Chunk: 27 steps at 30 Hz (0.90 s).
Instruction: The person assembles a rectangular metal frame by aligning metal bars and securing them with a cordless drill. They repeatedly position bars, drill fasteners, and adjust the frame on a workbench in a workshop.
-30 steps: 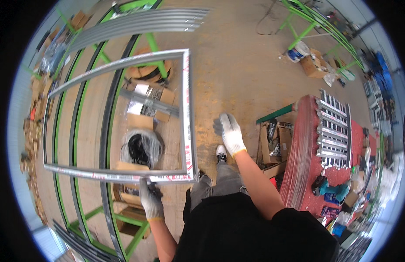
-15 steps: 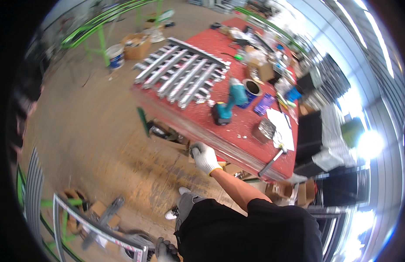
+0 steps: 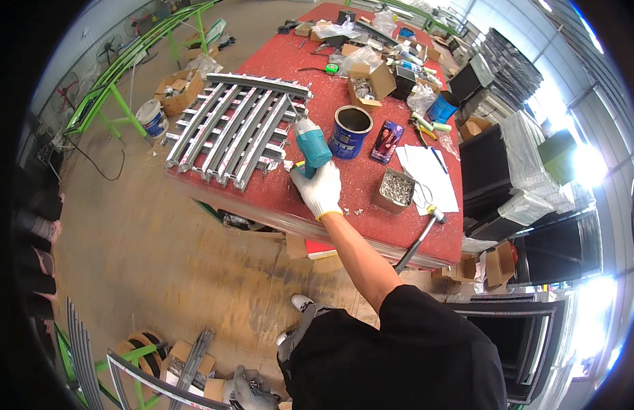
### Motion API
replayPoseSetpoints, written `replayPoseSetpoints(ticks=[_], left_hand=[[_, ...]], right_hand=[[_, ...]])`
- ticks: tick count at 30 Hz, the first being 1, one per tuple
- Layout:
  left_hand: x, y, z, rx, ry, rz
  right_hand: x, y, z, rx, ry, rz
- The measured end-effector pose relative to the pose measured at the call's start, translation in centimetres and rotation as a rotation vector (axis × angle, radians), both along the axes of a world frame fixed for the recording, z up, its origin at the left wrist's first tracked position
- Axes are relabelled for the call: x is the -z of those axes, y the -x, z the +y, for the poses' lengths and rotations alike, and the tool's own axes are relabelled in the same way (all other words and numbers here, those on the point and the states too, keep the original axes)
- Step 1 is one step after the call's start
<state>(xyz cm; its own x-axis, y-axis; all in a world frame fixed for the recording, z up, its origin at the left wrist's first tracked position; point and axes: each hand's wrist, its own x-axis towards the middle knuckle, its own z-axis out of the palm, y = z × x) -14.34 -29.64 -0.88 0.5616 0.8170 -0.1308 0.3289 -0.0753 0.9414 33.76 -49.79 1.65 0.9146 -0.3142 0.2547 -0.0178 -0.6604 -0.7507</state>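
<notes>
My right hand [image 3: 319, 189], in a white glove with a yellow cuff, is closed round the handle of a teal cordless drill [image 3: 313, 145] on the red worktable [image 3: 276, 188]. The drill's nose points toward the far left, beside stacked grey metal profiles [image 3: 235, 130]. To the right of the drill are a blue can [image 3: 349, 140], a phone [image 3: 387, 141] and an open box of small metal fasteners [image 3: 396, 188]. My left hand [image 3: 252, 391], in a grey-coated glove, hangs low beside the end of a metal frame [image 3: 156, 385]; its grip is unclear.
A hammer [image 3: 420, 239] lies over the table's near right edge, by white paper [image 3: 436, 184]. Cartons, bags and tools crowd the far side. Green trestles [image 3: 115, 102] stand at the left, and dark framed panels [image 3: 515, 328] lean at the right.
My right hand has risen from below the table's near edge to the drill and taken hold of its handle. My left hand stays low by the frame; the view has shifted.
</notes>
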Motion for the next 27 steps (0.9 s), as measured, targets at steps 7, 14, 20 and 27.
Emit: replayPoseSetpoints(ticks=[7, 14, 20, 27], left_hand=[[-1.8, 2.0, -0.8, 0.254, -0.174, 0.37], [-4.0, 0.3, -1.6, -0.188, 0.499, -0.328], [-8.1, -3.3, -2.1, -0.457, 0.649, -0.559], [-9.0, -6.9, -0.1, -0.525, 0.624, -0.476]], right_hand=[[2.5, -6.4, 0.3, -0.211, -0.371, -0.325], [0.2, -5.7, 1.3, -0.264, -0.306, -0.114], [-2.4, 4.1, 1.7, -0.91, -0.26, -0.407], [-1.5, 15.3, 4.8, -1.523, -0.639, 0.231]])
